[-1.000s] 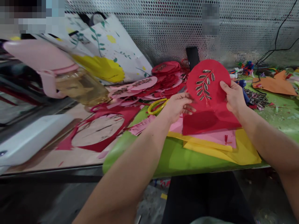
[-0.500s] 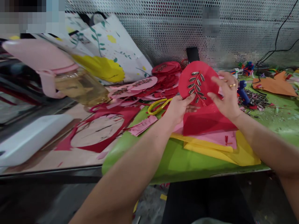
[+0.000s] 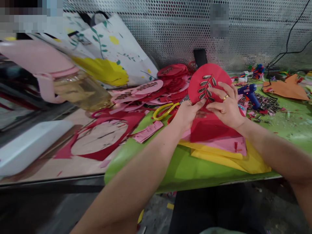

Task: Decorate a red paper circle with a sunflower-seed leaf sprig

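My left hand (image 3: 186, 113) grips the lower left edge of a round red paper fan shape (image 3: 198, 75), thumb on its front. Dark striped seeds (image 3: 202, 83) sit on it in pairs along a red stem, like a leafy sprig. My right hand (image 3: 225, 105), with a ring on one finger, lies over the right side of the disc; its fingers are apart, and the fingertips touch or nearly touch the right-hand seeds. Beneath are red sheets (image 3: 207, 128), pink paper (image 3: 225, 143) and yellow sheets (image 3: 258, 159). Yellow-handled scissors (image 3: 159, 118) lie left of my left hand.
A blue glue gun (image 3: 252, 94) stands by a seed pile (image 3: 268, 104) at right. Finished pink and red pieces (image 3: 151, 86) are stacked at back left. A pink-lidded bottle (image 3: 80, 91), a floral bag (image 3: 126, 42), a phone (image 3: 200, 58) and orange paper (image 3: 285, 89) stand or lie around.
My right hand has moved left and down over the disc, onto the seeds' right side. The glue gun now shows more fully. My left hand keeps its hold.
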Tool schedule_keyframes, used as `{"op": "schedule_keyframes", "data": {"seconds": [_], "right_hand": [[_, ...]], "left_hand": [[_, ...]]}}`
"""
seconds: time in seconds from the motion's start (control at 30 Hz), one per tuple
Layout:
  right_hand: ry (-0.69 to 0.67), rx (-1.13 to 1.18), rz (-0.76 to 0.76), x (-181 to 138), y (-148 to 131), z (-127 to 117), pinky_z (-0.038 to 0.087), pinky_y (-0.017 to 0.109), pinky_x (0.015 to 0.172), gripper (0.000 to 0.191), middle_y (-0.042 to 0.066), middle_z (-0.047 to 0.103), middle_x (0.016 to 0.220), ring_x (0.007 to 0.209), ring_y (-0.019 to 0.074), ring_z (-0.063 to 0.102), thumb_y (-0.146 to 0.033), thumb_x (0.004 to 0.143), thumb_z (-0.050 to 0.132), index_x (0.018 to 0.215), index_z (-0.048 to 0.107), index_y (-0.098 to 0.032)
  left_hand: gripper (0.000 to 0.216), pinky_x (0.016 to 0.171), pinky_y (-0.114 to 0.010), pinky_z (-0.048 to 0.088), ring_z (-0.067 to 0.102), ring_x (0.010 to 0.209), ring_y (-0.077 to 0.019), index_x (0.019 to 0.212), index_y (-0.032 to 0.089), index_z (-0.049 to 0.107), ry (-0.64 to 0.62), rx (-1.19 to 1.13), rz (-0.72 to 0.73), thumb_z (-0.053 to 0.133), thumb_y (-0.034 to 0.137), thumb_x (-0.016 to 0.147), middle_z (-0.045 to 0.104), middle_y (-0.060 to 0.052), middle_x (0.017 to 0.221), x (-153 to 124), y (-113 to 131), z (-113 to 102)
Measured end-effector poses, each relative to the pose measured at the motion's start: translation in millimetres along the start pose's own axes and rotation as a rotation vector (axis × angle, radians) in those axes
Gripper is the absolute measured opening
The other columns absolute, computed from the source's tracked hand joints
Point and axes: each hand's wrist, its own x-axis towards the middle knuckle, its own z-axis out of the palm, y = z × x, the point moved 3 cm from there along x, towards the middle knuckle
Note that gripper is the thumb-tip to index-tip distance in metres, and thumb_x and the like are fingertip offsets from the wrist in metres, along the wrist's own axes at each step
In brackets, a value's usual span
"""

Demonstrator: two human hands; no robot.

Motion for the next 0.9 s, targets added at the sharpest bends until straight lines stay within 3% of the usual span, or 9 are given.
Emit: {"op": "schedule_keyframes", "data": {"seconds": [0.1, 0.17, 0.33, 0.43, 0.53, 0.67, 0.73, 0.83, 0.9], "right_hand": [[0.035, 0.079, 0.017, 0.6, 0.0, -4.8, 0.014, 0.051, 0.108, 0.025, -0.001, 0.057, 0.122, 0.128, 0.0252, 0.032, -0.032, 0.086, 0.044, 0.077, 0.066, -0.028], [0.144, 0.166, 0.054, 0.7, 5.6, -12.1, 0.02, 0.049, 0.106, 0.023, 0.001, 0.06, 0.114, 0.124, 0.0241, 0.037, -0.033, 0.086, 0.044, 0.076, 0.063, -0.026], [0.419, 0.511, 0.333, -1.4, 42.0, -20.7, 0.039, 0.04, 0.093, 0.039, 0.003, 0.062, 0.085, 0.093, 0.0176, 0.055, -0.043, 0.091, 0.03, 0.068, 0.055, -0.024], [0.452, 0.62, 0.486, -1.6, 59.2, -11.3, 0.043, 0.034, 0.087, 0.023, 0.002, 0.06, 0.088, 0.089, 0.0152, 0.055, -0.045, 0.083, 0.046, 0.079, 0.056, -0.024], [0.349, 0.789, 0.637, -1.3, 63.5, 3.7, 0.046, 0.03, 0.081, 0.028, 0.002, 0.06, 0.093, 0.087, 0.014, 0.056, -0.039, 0.071, 0.062, 0.093, 0.054, -0.024], [0.102, 1.098, 0.789, -2.5, 56.3, 15.2, 0.05, 0.031, 0.069, 0.024, -0.002, 0.062, 0.073, 0.068, 0.0137, 0.06, -0.031, 0.068, 0.063, 0.089, 0.054, -0.022], [0.051, 1.15, 0.84, -3.8, 54.1, 13.7, 0.05, 0.03, 0.064, 0.016, -0.003, 0.062, 0.068, 0.059, 0.0122, 0.058, -0.026, 0.068, 0.062, 0.083, 0.056, -0.021], [-0.049, 1.157, 0.91, -6.9, 51.8, 12.4, 0.05, 0.027, 0.061, 0.01, -0.003, 0.063, 0.065, 0.055, 0.0103, 0.057, -0.02, 0.068, 0.062, 0.078, 0.058, -0.02], [-0.154, 1.123, 0.927, -9.8, 49.7, 14.6, 0.049, 0.026, 0.06, 0.013, -0.003, 0.064, 0.064, 0.057, 0.0104, 0.058, -0.017, 0.068, 0.063, 0.08, 0.06, -0.019]], "left_hand": [[0.024, 0.05, -0.023, 0.051, 0.064, 0.056, -0.0152, 0.083, 0.014, 0.061, 0.066, -0.03, -0.02, 0.07, 0.032, 0.07, 0.069, -0.004, 0.071, 1.8, 1.2, -5.2], [0.018, 0.049, -0.023, 0.051, 0.064, 0.053, -0.0152, 0.081, 0.014, 0.06, 0.102, -0.043, -0.043, 0.067, 0.028, 0.072, 0.068, -0.003, 0.069, 2.9, 1.9, -9.5], [0.017, 0.045, -0.021, 0.05, 0.063, 0.049, -0.0144, 0.08, 0.014, 0.059, 0.095, -0.047, -0.074, 0.067, 0.027, 0.072, 0.067, -0.003, 0.066, 3.0, 4.1, -15.5], [0.022, 0.042, -0.02, 0.049, 0.063, 0.046, -0.0147, 0.078, 0.013, 0.059, 0.039, -0.031, -0.101, 0.071, 0.028, 0.067, 0.067, -0.003, 0.062, 0.9, 4.4, -14.4], [0.026, 0.041, -0.021, 0.048, 0.062, 0.045, -0.0154, 0.074, 0.013, 0.059, -0.002, -0.004, -0.137, 0.075, 0.029, 0.062, 0.066, -0.003, 0.059, -1.4, 3.5, -12.5], [0.031, 0.04, -0.023, 0.047, 0.061, 0.044, -0.0164, 0.073, 0.013, 0.06, -0.027, 0.009, -0.169, 0.074, 0.039, 0.063, 0.065, -0.004, 0.058, -1.4, 4.4, -14.9], [0.034, 0.04, -0.022, 0.046, 0.058, 0.043, -0.0136, 0.077, 0.014, 0.06, 0.079, -0.024, -0.121, 0.067, 0.046, 0.068, 0.065, -0.004, 0.061, 0.6, 8.6, -23.0], [0.032, 0.044, -0.02, 0.046, 0.057, 0.048, -0.0092, 0.087, 0.017, 0.057, 0.352, -0.048, 0.035, 0.058, 0.046, 0.074, 0.067, -0.004, 0.081, 2.7, 17.3, -40.1], [0.03, 0.048, -0.019, 0.047, 0.057, 0.053, -0.0083, 0.09, 0.018, 0.055, 0.433, 0.027, 0.107, 0.055, 0.043, 0.074, 0.065, -0.004, 0.092, 3.7, 19.5, -46.4]]}}
